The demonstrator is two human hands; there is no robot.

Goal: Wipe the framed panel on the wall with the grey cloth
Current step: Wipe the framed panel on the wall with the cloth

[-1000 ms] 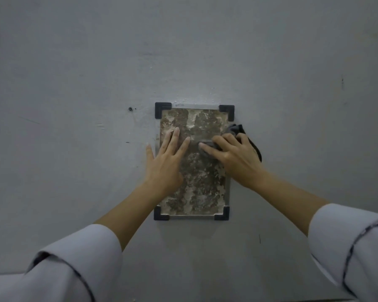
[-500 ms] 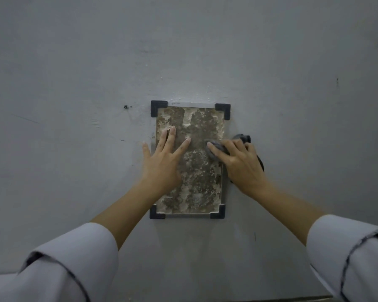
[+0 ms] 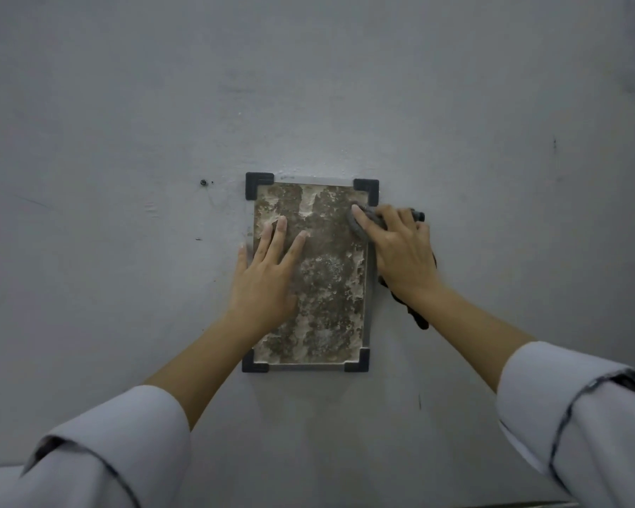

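No text, label, brand, number or sign can be read on the framed panel [image 3: 327, 273] or the wall [image 3: 125, 122] around it.

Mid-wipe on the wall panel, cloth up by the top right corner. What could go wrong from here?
1. The grey cloth is working beside the black top right corner bracket; it may snag there.
2. The cloth's loose tail hangs below the right hand and could catch the frame edge.
3. The left hand lies flat on the framed panel, so that patch may go unwiped.
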